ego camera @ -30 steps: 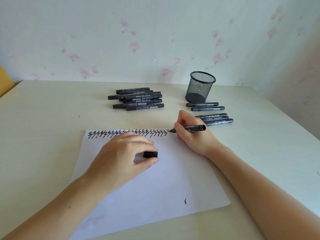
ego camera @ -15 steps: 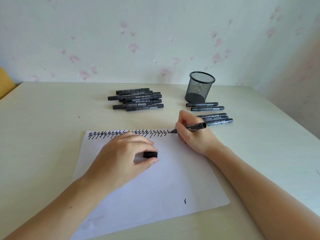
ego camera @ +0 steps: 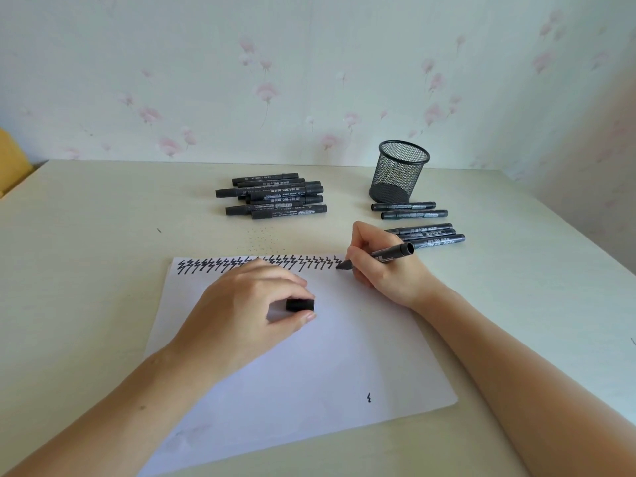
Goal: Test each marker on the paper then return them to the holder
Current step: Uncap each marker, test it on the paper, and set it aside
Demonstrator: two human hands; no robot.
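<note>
Where paper (ego camera: 309, 373) ends, marker (ego camera: 389, 255) tip.

We've got one view only, a head cam, wide-angle, so no 2nd view to overlap with. It sits above the near edge of the worktop (ego camera: 86, 270) and looks fwd and down. Both forearms come in from the bottom corners; the hands, left (ego camera: 247, 311) and right (ego camera: 385, 266), land approx mid-frame, close to the lens. The paper (ego camera: 327, 366) fills the lower centre, nearest us. Further back, w/ more worktop between, are the marker pile (ego camera: 275, 197) and mesh holder (ego camera: 399, 173). Top third of frame is the floral wall (ego camera: 309, 70) behind the worktop; a side wall closes in at right. Straight edges bend a bit near the frame borders.
</note>
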